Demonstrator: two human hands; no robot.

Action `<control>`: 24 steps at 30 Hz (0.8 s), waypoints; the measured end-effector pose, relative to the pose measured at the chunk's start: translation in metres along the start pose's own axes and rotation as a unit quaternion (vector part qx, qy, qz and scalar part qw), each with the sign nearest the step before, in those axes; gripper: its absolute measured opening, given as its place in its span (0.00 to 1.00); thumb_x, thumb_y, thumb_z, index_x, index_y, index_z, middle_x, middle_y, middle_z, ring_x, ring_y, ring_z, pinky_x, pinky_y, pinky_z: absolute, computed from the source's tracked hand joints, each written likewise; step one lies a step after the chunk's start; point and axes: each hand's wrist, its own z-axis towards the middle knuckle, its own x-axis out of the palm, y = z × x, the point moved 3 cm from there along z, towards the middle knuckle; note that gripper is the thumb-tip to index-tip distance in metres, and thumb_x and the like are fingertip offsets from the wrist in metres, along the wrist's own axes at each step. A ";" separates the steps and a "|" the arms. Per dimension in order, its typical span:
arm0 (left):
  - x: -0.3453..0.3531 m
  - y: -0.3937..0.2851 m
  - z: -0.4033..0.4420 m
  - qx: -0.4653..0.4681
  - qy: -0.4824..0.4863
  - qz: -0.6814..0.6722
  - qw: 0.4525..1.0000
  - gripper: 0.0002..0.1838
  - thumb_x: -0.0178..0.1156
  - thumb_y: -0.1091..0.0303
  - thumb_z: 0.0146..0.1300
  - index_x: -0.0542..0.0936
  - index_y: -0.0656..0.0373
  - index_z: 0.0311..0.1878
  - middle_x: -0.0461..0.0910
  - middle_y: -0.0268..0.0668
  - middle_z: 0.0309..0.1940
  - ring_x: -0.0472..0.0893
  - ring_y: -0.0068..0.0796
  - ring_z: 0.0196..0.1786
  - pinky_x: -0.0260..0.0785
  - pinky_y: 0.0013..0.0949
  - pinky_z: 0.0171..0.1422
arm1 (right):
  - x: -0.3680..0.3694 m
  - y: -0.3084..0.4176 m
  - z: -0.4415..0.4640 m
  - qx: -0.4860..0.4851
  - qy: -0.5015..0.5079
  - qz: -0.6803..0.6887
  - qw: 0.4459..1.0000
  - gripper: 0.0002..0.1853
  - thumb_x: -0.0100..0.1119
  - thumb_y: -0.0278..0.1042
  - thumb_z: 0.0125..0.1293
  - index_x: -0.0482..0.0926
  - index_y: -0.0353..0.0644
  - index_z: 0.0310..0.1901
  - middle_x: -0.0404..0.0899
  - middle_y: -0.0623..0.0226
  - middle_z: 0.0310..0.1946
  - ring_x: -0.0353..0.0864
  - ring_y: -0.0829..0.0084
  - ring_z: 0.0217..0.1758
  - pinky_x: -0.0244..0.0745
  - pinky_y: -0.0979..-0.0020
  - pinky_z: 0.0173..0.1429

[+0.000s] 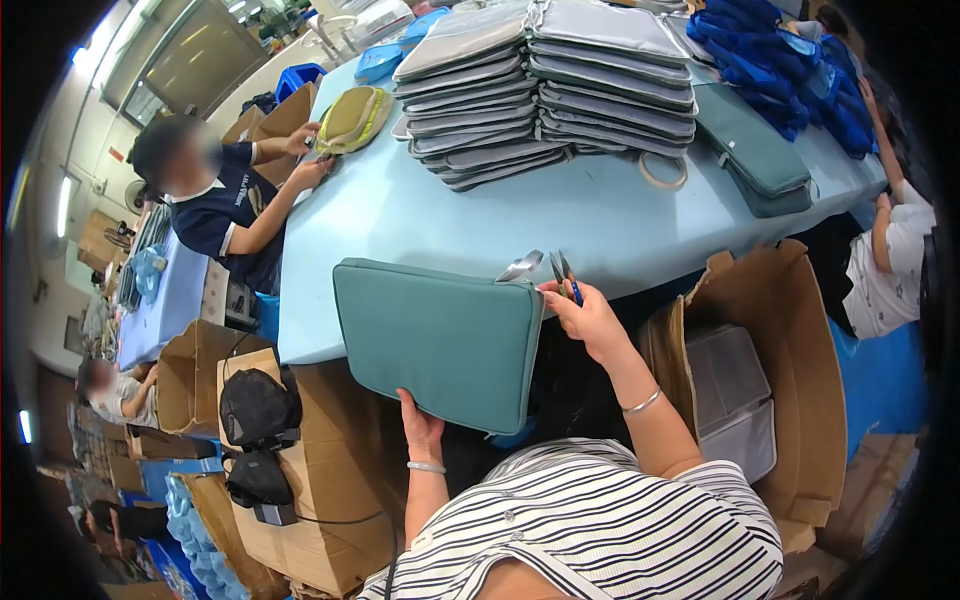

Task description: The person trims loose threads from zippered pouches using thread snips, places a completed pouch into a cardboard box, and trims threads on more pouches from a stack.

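1. Pinching the near edge of one teal case [435,345], the left hand [422,436] has its thumb on the front face; its other fingers are hidden behind.
2. Curled around one pair of blue-handled snips [570,280], blades parted, the right hand [588,318] also meets the case's upper right corner with its fingertips.
3. The single case is held tilted at the near edge of the blue table [420,225]: flat, rectangular, smooth-faced, with rounded corners, piped edges and one shiny pale strip [522,265] at its top right.
4. Beyond stand two adjoining stacks of grey cases, left [465,110] and right [615,90], too overlapped to count singly; near them lies one tape ring [663,183].
5. Leftward, one co-worker [225,200] holds one yellow-green case [352,120]; the dark shirt's pale lettering is too small to read.
6. Rightward, one open carton [815,400] contains two visible grey cases [725,370].
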 end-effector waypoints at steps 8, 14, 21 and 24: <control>0.002 -0.003 0.001 0.009 0.019 0.019 1.000 0.38 0.55 0.39 0.65 0.65 0.57 0.68 0.71 0.35 0.64 0.70 0.38 0.66 0.63 0.46 0.70 | 0.011 0.015 -0.002 0.010 0.064 0.044 0.997 0.11 0.66 0.35 0.63 0.79 0.39 0.42 0.77 0.78 0.31 0.72 0.86 0.26 0.60 0.83 0.26; 0.006 -0.008 -0.003 0.028 0.016 0.020 0.999 0.39 0.58 0.39 0.63 0.65 0.58 0.68 0.71 0.36 0.63 0.71 0.38 0.65 0.64 0.46 0.69 | 0.020 0.009 0.003 -0.274 -0.148 -0.267 0.912 0.07 0.63 0.27 0.58 0.74 0.41 0.37 0.77 0.70 0.24 0.76 0.78 0.22 0.69 0.76 0.27; 0.041 -0.025 -0.001 0.103 -0.015 0.035 0.994 0.35 0.57 0.42 0.66 0.67 0.57 0.67 0.72 0.35 0.62 0.73 0.35 0.63 0.67 0.43 0.66 | 0.023 -0.002 0.021 -0.156 -0.146 -0.235 0.948 0.12 0.65 0.34 0.58 0.75 0.39 0.39 0.75 0.68 0.19 0.73 0.76 0.20 0.69 0.72 0.30; 0.040 -0.026 0.003 0.104 -0.023 0.024 0.994 0.33 0.55 0.44 0.68 0.66 0.57 0.67 0.71 0.34 0.62 0.72 0.34 0.63 0.66 0.42 0.66 | 0.028 -0.024 0.025 -0.158 -0.100 -0.236 0.954 0.13 0.65 0.36 0.60 0.76 0.37 0.40 0.77 0.67 0.21 0.75 0.77 0.23 0.70 0.72 0.33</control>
